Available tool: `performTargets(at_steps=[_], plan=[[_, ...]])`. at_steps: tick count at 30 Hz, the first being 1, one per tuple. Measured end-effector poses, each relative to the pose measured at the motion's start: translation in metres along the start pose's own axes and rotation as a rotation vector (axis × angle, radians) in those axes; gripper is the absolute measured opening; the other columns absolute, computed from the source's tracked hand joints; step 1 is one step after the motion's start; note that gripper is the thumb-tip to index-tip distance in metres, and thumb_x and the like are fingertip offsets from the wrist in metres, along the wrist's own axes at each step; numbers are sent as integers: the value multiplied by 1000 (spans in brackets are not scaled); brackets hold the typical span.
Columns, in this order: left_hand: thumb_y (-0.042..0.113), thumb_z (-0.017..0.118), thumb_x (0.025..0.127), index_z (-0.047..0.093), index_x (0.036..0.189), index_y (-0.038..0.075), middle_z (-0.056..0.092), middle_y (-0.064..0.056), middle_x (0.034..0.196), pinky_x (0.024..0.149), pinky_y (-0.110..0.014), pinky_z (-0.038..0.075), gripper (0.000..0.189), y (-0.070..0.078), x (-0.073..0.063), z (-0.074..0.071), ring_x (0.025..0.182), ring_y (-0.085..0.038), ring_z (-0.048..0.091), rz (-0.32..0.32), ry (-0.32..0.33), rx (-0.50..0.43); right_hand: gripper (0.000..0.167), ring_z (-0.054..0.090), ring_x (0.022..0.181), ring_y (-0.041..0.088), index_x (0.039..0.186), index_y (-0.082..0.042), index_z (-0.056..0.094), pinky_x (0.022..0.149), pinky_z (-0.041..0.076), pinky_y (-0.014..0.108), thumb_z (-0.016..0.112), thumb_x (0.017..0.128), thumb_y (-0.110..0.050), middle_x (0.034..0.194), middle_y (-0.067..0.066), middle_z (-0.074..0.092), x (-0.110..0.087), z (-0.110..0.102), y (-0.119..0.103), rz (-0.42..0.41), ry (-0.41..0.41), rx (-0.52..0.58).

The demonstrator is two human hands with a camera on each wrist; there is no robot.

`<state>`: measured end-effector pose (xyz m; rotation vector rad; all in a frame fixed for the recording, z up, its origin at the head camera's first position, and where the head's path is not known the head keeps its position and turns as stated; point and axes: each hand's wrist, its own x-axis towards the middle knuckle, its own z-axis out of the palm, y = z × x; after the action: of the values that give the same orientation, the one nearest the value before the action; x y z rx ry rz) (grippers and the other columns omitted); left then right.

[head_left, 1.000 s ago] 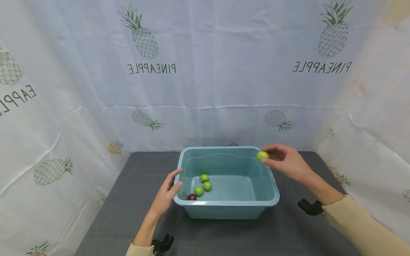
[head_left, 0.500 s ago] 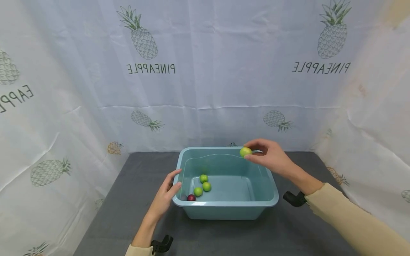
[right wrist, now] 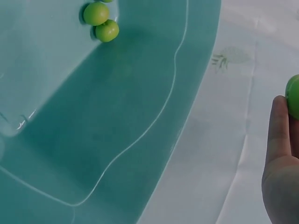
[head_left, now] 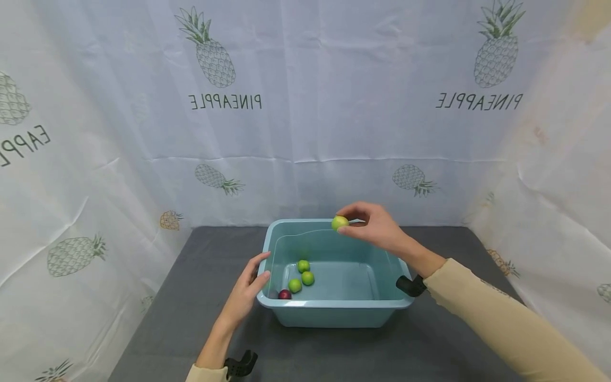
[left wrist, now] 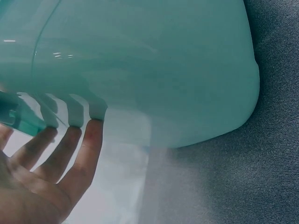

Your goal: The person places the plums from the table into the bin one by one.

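Note:
My right hand (head_left: 374, 225) pinches a small round yellow-green fruit (head_left: 339, 223), lime-like, between thumb and fingers above the far rim of a blue-green plastic basin (head_left: 334, 304). In the right wrist view that fruit (right wrist: 293, 97) shows only in part at the edge. My left hand (head_left: 248, 284) holds the basin's left rim; the left wrist view has its fingertips (left wrist: 95, 128) against the outer wall, thumb hidden. Inside the basin, near its left end, lie several fruits: green ones (head_left: 307, 278) close together and one dark red fruit (head_left: 285, 294) in the front left corner.
The basin stands on a dark grey table (head_left: 215, 244). White cloth with pineapple prints (head_left: 305, 106) hangs behind and along both sides. A black wrist mount (head_left: 241, 364) sits on the left wrist, another mount (head_left: 411, 285) on the right.
My right hand has moved left with the green fruit, from the basin's right rim to over the middle of its far rim. The left hand and the fruits inside have stayed put.

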<state>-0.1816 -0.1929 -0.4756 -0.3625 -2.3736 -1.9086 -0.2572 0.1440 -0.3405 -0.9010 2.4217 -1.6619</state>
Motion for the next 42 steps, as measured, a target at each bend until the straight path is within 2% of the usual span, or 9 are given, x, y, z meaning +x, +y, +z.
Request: performTargets(at_steps=[6, 12, 23, 31, 42], plan=[[24, 53, 107, 41, 153, 16, 33, -19, 160, 111, -64, 31, 48, 1, 0, -1, 144, -39, 38, 11, -2, -3, 37, 64, 110, 31, 125, 0, 65, 89, 56, 34, 76, 92, -10, 120, 15, 65, 15, 15, 4, -22, -50, -40], [25, 53, 107, 41, 153, 16, 32, -18, 161, 111, -65, 30, 49, 0, 0, 1, 144, -39, 36, 6, -3, -1, 34, 64, 108, 27, 123, 0, 66, 89, 56, 34, 76, 91, -8, 119, 13, 65, 28, 27, 19, -29, -95, -67], [26, 53, 106, 41, 152, 16, 31, -18, 161, 111, -64, 30, 49, 1, 0, 1, 144, -39, 36, -2, -3, -2, 31, 64, 108, 23, 121, -4, 68, 94, 54, 33, 75, 92, -11, 116, 8, 66, 36, 46, 46, 14, -151, -114], [25, 53, 106, 41, 153, 15, 29, -19, 163, 113, -65, 26, 49, 2, -1, 2, 147, -40, 31, 7, -6, -7, 31, 65, 104, 18, 119, -7, 69, 91, 54, 32, 78, 90, -14, 111, 2, 68, 42, 55, 68, 78, -189, -225], [24, 53, 106, 41, 152, 17, 30, -18, 162, 114, -65, 26, 48, 4, 0, 2, 147, -39, 32, -16, 9, -5, 33, 66, 106, 20, 121, -5, 68, 91, 54, 36, 77, 90, -14, 111, 1, 69, 47, 64, 76, 137, -268, -293]])
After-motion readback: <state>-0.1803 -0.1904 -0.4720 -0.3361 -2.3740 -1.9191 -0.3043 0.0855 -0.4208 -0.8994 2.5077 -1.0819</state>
